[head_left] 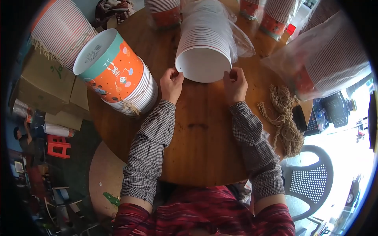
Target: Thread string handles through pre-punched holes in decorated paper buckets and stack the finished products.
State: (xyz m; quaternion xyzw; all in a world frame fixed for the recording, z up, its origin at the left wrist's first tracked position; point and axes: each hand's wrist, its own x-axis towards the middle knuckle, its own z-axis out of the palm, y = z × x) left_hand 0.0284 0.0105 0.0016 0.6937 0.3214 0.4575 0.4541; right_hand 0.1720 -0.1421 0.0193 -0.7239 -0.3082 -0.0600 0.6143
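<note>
A nested stack of white paper buckets (202, 65) lies on its side on the round wooden table, its open mouth toward me. Clear plastic film (208, 15) covers its far part. At the left side of the front rim, near a small dark hole, my left hand (172, 85) pinches the edge. My right hand (235, 84) has its fingers curled closed on the same rim, lower right. To the left stands another bucket stack (118, 70), tilted, with an orange, skeleton-patterned top bucket inverted and a bit of twine at its side.
A bundle of beige twine (285, 118) lies at the table's right edge beside a dark object. Bagged bucket stacks (330, 59) stand at the right and back. More corded buckets (63, 31) sit at the far left, above cardboard boxes (47, 78). A grey chair (311, 181) is at the right.
</note>
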